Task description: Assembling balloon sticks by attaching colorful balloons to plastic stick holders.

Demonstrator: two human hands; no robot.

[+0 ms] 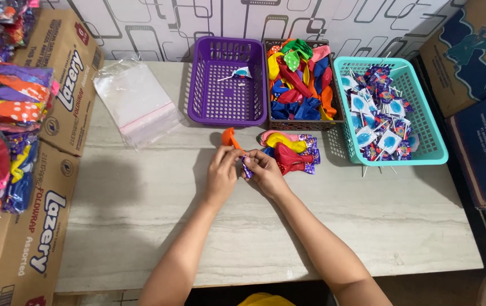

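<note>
Both hands meet at the middle of the pale stone table (141,226). My left hand (222,171) grips an orange balloon (228,137) whose body pokes up past my fingers. My right hand (263,171) pinches a small purple wrapped piece (246,166) at the balloon's neck. Just right of my hands lies a small pile of balloons (291,150) in yellow, pink and red with purple wrappers attached.
At the back stand a purple basket (223,110) with one lollipop, a brown basket (305,122) full of balloons, and a teal basket (427,150) of wrapped lollipops. Clear zip bags (138,102) lie at the left. Cardboard boxes (56,187) with packed balloons line the left; more boxes right.
</note>
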